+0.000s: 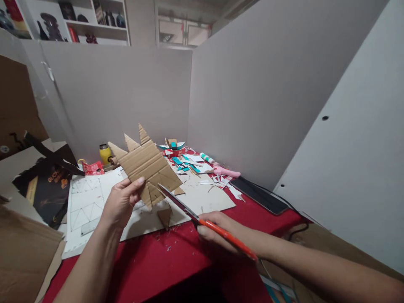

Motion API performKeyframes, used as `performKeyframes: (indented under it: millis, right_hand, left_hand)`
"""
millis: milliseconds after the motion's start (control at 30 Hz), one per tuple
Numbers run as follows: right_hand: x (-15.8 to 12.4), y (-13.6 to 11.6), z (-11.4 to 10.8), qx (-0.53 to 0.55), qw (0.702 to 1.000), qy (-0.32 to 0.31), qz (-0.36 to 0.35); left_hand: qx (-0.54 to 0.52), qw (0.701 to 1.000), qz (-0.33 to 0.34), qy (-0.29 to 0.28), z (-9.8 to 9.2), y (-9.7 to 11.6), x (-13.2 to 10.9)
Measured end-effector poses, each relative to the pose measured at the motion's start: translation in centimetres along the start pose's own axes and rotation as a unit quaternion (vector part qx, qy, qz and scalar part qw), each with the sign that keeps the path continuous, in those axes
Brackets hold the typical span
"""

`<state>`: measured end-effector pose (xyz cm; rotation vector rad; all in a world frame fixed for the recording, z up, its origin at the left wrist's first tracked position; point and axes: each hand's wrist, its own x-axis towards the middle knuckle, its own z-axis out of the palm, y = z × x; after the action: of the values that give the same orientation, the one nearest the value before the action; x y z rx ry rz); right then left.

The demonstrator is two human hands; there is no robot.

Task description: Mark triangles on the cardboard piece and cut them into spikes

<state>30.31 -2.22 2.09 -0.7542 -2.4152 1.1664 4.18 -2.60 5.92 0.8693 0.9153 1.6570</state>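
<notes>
My left hand (124,198) pinches the lower left side of a brown corrugated cardboard piece (150,164). Pointed teeth rise from the cardboard's upper edge, and thin drawn lines run across its lower part. My right hand (221,231) grips a pair of scissors with red-orange handles (230,239). The scissor blades (178,202) point up and left, their tips at the lower part of the cardboard; how far apart the blades are is hard to make out. Beneath them a cut cardboard triangle (164,218) lies on a pale board (208,201).
A sheet with drawn triangles (86,202) lies at left near a yellow bottle (105,154). Paper scraps (189,164), a pink glue gun (226,171) and a phone (259,194) lie to the right. Grey partitions (240,101) stand behind and right. Cardboard (25,248) fills the left front.
</notes>
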Motion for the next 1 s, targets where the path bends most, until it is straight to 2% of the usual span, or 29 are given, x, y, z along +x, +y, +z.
performKeyframes:
  millis: [233,400,500,733,1000]
  right_hand:
    - [2.0,0.0,-1.5,0.005,0.998,-0.051,0.037]
    - [3.6,1.7,-2.8,0.046,0.993,-0.102,0.027]
    - [4.5,2.6,-4.0,0.058,0.992,-0.108,0.026]
    - [6.7,3.5,-6.3,0.107,0.984,-0.138,0.032]
    - [7.9,5.4,-8.0,0.127,0.977,-0.162,0.057]
  left_hand:
    - [0.004,0.999,-0.001,0.042,0.0,-0.5,0.7]
    - [0.015,0.996,-0.008,0.087,0.2,-0.8,2.0]
    - [0.025,0.994,-0.013,0.103,0.7,-0.7,3.0]
    - [0.059,0.992,-0.029,0.108,0.9,-1.0,5.6]
    - [0.077,0.991,-0.049,0.102,-0.2,-3.6,8.5]
